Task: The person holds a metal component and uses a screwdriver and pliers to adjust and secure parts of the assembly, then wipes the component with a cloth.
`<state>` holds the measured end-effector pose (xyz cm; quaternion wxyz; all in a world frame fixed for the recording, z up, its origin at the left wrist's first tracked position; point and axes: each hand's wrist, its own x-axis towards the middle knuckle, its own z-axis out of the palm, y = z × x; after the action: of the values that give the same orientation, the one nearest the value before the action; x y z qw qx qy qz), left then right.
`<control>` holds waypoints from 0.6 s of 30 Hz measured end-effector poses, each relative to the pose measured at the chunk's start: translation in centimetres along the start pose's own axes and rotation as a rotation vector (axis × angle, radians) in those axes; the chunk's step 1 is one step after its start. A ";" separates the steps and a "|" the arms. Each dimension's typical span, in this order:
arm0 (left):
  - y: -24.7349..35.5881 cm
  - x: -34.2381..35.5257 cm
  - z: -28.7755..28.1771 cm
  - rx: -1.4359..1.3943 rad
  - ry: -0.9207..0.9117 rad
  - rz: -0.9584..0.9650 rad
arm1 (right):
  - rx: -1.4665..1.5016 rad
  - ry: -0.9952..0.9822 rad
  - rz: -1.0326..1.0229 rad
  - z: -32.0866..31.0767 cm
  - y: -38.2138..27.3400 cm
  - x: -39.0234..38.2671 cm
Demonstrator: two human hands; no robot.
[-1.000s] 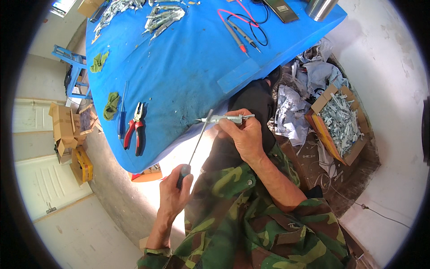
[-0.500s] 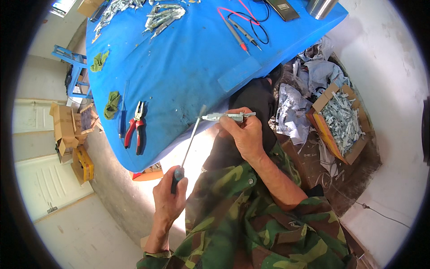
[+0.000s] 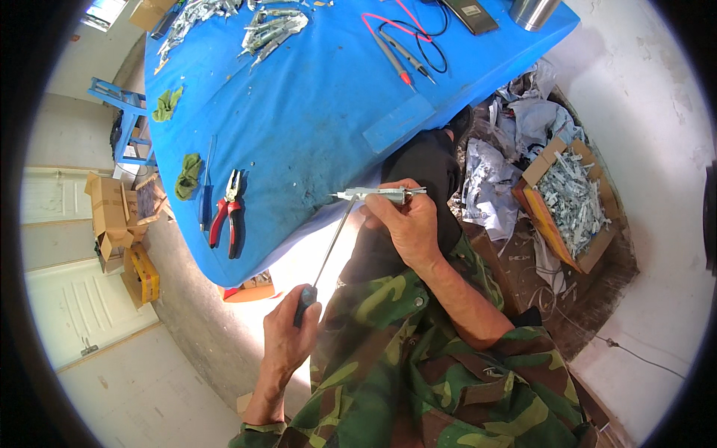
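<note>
Two things are held up in the head view, by the near edge of the blue-covered table [image 3: 276, 134]. The left hand [image 3: 290, 336] wraps curled fingers around the dark handle [image 3: 306, 297] of a screwdriver [image 3: 331, 250], whose thin shaft slants far and rightward. The right hand [image 3: 409, 224] pinches a slim pale part [image 3: 366, 195] between thumb and fingers, its narrow tip toward the left. The shaft's end overlaps the part's left portion; whether they truly touch is hard to tell. On the table's left lie red-and-black pliers [image 3: 227, 213], a blue-handled tool [image 3: 205, 207] and a green cloth [image 3: 187, 178]. Far across it are heaped metallic pieces [image 3: 276, 31], with test probes [image 3: 394, 61] farther right. Right of the table, a cardboard box [image 3: 544, 163] holds many pale scraps [image 3: 571, 198].
</note>
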<state>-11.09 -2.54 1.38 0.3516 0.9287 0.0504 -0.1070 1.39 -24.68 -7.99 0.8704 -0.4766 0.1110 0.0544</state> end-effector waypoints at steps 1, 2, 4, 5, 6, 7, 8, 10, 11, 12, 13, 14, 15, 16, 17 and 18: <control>0.1 0.0 0.0 -0.006 0.001 0.009 | -0.005 0.001 -0.004 0.0 0.0 0.0; 0.2 0.0 0.0 -0.012 0.001 0.018 | -0.014 0.004 -0.010 0.1 -0.1 -0.1; 0.6 0.0 -0.2 -0.009 -0.007 0.005 | -0.032 0.008 -0.020 0.3 -0.2 -0.2; 0.9 0.0 -0.5 0.001 -0.015 -0.016 | -0.059 -0.002 -0.028 0.3 -0.2 -0.2; 1.3 -0.1 -0.6 0.011 -0.022 -0.038 | -0.087 -0.012 -0.036 0.3 -0.3 -0.3; 1.7 -0.1 -0.7 0.016 -0.011 -0.036 | -0.116 -0.023 -0.044 0.3 -0.3 -0.4; 2.1 -0.1 -0.8 0.021 -0.003 -0.032 | -0.183 -0.043 -0.093 0.2 -0.1 -0.5; 2.7 0.1 -1.1 0.034 0.011 -0.022 | -0.317 -0.084 -0.191 0.0 0.6 -0.9; 2.9 0.4 -1.3 0.042 0.015 -0.015 | -0.325 -0.070 -0.183 0.0 0.8 -1.0; 3.0 0.6 -1.4 0.049 0.020 -0.009 | -0.332 -0.056 -0.175 0.0 1.0 -1.0; 3.0 0.6 -1.3 0.058 0.035 0.013 | -0.340 -0.042 -0.167 0.0 1.0 -1.0; 3.0 0.4 -1.4 0.046 0.036 0.012 | -0.261 -0.032 -0.150 0.2 1.0 -0.9; 3.1 0.2 -1.4 0.033 0.036 0.011 | -0.182 -0.023 -0.134 0.5 0.7 -0.7; 3.1 0.0 -1.5 0.021 0.036 0.010 | -0.102 -0.014 -0.117 0.6 0.6 -0.6; 3.2 -0.2 -1.7 0.026 0.020 0.000 | -0.094 -0.011 -0.114 0.6 0.5 -0.5; 3.3 -0.4 -1.8 0.031 0.005 -0.011 | -0.086 -0.008 -0.112 0.6 0.4 -0.5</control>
<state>-10.62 -3.82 4.91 0.3365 0.9339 0.0548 -0.1074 0.89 -23.96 -7.90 0.8514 -0.5186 0.0782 0.0124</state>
